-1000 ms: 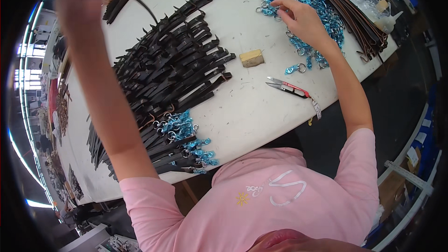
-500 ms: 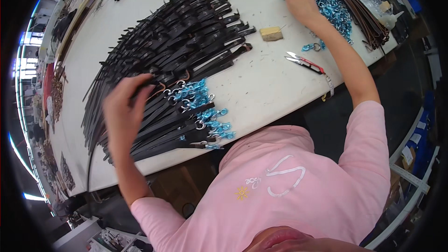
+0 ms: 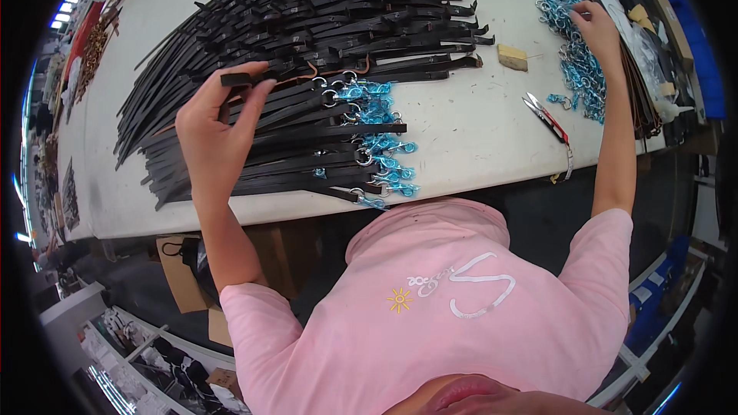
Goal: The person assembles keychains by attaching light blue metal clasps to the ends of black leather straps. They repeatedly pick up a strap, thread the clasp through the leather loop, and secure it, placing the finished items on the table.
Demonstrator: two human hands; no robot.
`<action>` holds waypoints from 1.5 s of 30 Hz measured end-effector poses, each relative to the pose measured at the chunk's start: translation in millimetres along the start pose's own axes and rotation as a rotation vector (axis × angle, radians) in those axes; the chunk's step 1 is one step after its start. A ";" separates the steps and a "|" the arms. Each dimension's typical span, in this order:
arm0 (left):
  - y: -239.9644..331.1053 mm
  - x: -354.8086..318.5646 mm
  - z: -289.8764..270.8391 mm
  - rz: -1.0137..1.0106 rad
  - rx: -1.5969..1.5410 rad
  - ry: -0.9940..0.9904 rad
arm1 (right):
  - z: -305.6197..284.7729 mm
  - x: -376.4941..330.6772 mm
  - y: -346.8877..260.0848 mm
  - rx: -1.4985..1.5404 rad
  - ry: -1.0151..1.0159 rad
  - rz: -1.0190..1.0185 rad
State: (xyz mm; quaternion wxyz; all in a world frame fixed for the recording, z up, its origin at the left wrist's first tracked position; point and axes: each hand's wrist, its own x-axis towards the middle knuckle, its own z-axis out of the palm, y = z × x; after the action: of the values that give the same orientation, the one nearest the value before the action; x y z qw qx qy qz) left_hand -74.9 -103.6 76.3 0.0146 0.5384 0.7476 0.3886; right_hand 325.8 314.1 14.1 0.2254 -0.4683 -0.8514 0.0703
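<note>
Pinched between the thumb and fingers of my left hand [image 3: 215, 119] is a black strap [image 3: 237, 79], its end sticking up over the spread of straps. My right hand [image 3: 600, 31] is at the heap of metal snap hooks in blue plastic wrap [image 3: 578, 61]; its thumb and forefinger are closed together, and what they grip is too small to make out. Below my left hand lie black straps fitted with rings and blue-wrapped snap hooks [image 3: 377, 119], hook ends toward the right. Beyond them spreads a thick layer of plain black straps [image 3: 330, 11] with curled ends.
Red-handled thread snips [image 3: 547, 119] lie on the white table [image 3: 469, 131], near a yellowish block [image 3: 513, 57]. Brown straps [image 3: 644, 100] and clear plastic bags [image 3: 642, 38] line the right side. Under the near table edge stands a cardboard box [image 3: 183, 273].
My left hand has lifted a black strap's end up from the layer. My right hand has shifted along the hook heap's edge, fingers still closed. The whole view has turned and shifted.
</note>
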 end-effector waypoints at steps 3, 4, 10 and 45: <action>15.5 4.0 10.3 -0.043 -0.096 0.131 | -49.9 -31.4 -91.6 0.768 0.061 0.013; 21.2 7.1 20.3 -0.063 -0.194 0.075 | -58.6 -57.5 -123.1 0.886 -0.006 -0.057; 29.0 14.4 100.9 -0.155 -0.599 -0.421 | 19.1 -109.5 -234.4 1.191 -0.716 -0.072; 19.1 -7.5 129.7 0.486 0.026 -0.131 | 59.8 -105.3 -219.2 1.436 -1.148 0.312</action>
State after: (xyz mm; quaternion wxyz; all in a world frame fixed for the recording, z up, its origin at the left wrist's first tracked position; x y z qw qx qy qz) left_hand 0.5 -34.1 -5.8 -0.0378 0.7266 0.5984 0.3354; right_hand 179.4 111.4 0.0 -0.0066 -0.2193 -0.5123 0.8303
